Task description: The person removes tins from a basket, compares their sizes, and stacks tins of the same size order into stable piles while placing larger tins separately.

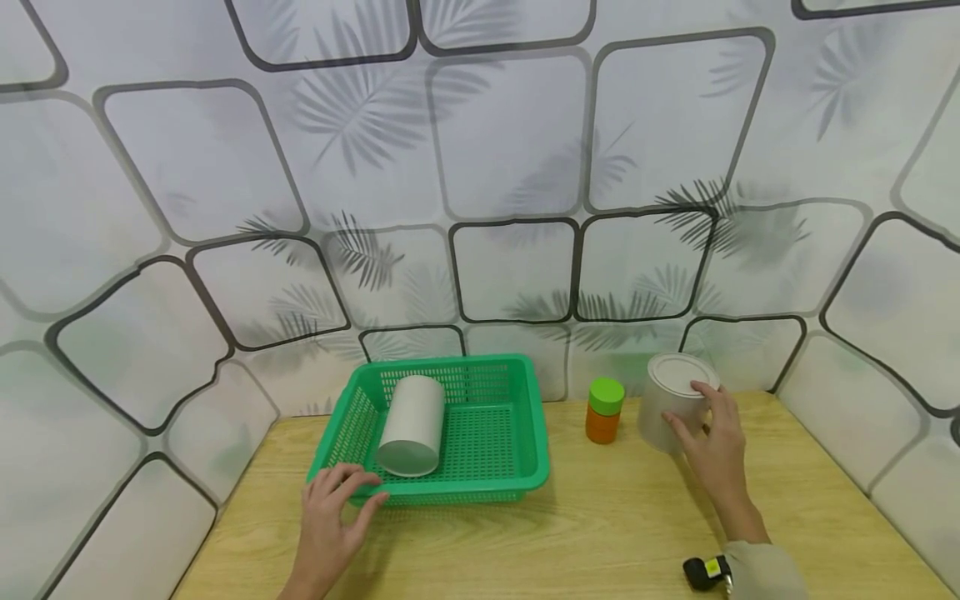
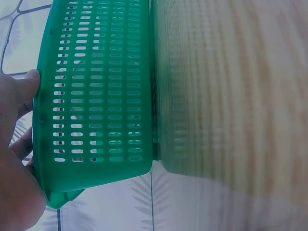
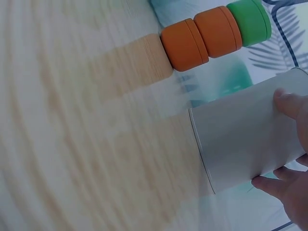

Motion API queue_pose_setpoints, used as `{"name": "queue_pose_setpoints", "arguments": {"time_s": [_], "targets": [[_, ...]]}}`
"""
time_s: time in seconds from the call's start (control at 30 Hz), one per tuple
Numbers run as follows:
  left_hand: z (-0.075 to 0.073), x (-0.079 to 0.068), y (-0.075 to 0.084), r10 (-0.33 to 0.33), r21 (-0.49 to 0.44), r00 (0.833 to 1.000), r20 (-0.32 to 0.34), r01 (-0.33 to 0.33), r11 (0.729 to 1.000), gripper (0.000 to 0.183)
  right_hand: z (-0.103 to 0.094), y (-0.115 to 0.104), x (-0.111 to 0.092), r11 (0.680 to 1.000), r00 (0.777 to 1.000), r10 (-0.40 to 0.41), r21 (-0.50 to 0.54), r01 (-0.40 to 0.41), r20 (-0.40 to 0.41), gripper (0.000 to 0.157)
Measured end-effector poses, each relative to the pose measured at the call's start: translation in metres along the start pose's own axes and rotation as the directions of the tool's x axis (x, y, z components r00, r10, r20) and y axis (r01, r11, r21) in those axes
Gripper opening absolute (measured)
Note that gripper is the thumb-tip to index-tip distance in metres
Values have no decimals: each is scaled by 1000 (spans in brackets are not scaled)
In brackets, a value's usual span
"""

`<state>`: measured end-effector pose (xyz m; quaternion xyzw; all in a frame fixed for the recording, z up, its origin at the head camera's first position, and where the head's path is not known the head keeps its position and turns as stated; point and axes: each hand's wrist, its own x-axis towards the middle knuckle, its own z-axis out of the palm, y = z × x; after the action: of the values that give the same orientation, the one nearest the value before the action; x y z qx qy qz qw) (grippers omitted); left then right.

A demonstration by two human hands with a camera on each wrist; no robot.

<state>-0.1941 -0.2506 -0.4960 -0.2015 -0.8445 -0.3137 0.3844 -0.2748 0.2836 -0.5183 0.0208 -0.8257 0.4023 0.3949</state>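
My left hand (image 1: 327, 517) pinches the front left rim of a green plastic basket (image 1: 489, 487), with fingers over the rim and thumb outside; the left wrist view shows the slotted wall (image 2: 96, 96) close up. Inside the basket, a white cylindrical container (image 1: 415, 421) lies on its side, one flat end towards me. My right hand (image 1: 712, 446) grips a pale grey lidded canister (image 1: 660, 408) that stands upright at the right. In the right wrist view, thumb and fingers sit on opposite sides of the canister (image 3: 245, 134).
A small orange jar (image 1: 602, 425) with a green lid stands between basket and canister. A black tag-like object (image 1: 703, 573) lies near the right sleeve. Behind the wooden table (image 1: 570, 533) rises a patterned white backdrop (image 1: 517, 275), folding round both sides.
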Motion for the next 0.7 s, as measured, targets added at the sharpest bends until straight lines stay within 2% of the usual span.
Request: {"name": "queue_pose_setpoints", "arguments": {"time_s": [0.4,0.53,0.7], "targets": [[-2,-1,-1,15,3,1000,-13,-15,1000,30,-3,-11,4,999,999,-40,-10,40,13,71],[-2,-1,-2,26,5,1000,-14,-26,1000,29,-15,-25,11,998,998,-63,-1,63,-25,70],[0,0,-2,37,6,999,-16,-36,999,29,-29,-50,19,998,996,-65,-11,64,-69,57]]}}
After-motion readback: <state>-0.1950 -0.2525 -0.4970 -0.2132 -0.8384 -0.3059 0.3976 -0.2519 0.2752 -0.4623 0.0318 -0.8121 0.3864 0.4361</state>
